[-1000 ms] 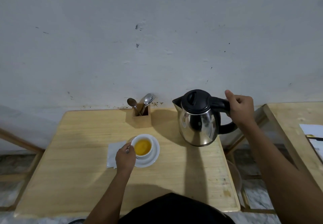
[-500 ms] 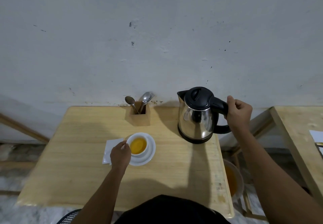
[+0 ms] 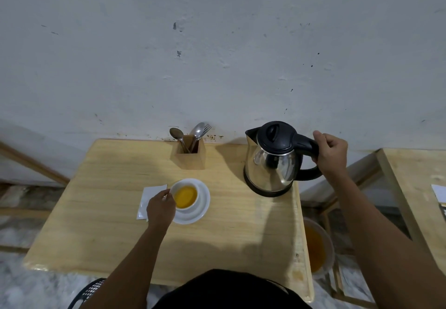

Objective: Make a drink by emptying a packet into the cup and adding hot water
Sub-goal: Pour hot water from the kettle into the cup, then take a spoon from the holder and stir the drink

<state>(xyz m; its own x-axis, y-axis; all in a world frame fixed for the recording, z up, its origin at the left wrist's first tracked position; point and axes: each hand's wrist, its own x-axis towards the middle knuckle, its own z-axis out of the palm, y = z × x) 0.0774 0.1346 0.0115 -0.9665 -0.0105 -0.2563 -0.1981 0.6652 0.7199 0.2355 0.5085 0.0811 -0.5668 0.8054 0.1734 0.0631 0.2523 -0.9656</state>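
The right hand [image 3: 331,154] has its fingers curled tight around the black plastic handle [image 3: 307,146] of the shiny steel kettle with a black lid [image 3: 274,161]. The kettle stands upright on the far right part of the light wooden table [image 3: 108,212], its spout pointing left.

The left hand [image 3: 160,208] is at the left side of the small white cup full of yellow-orange drink [image 3: 185,195]. Its fingers are bent in close at the cup's rim, and they seem to pinch something thin there, maybe the cup's handle, but it is too small to tell. The cup sits on a round white saucer [image 3: 201,208] near the middle of the table.

Just left of the saucer, partly under the left hand, a flat white paper packet [image 3: 149,197] lies on the table.

At the far edge of the table, by the pale wall [image 3: 217,55], stands a square wooden holder [image 3: 189,155]. Two metal spoons [image 3: 177,135] and a fork [image 3: 206,129] stick up out of it.

Down low to the right of the table, a round bowl with orange liquid [image 3: 316,248] sits near the floor. Further right is the edge of a second wooden table [image 3: 410,188].
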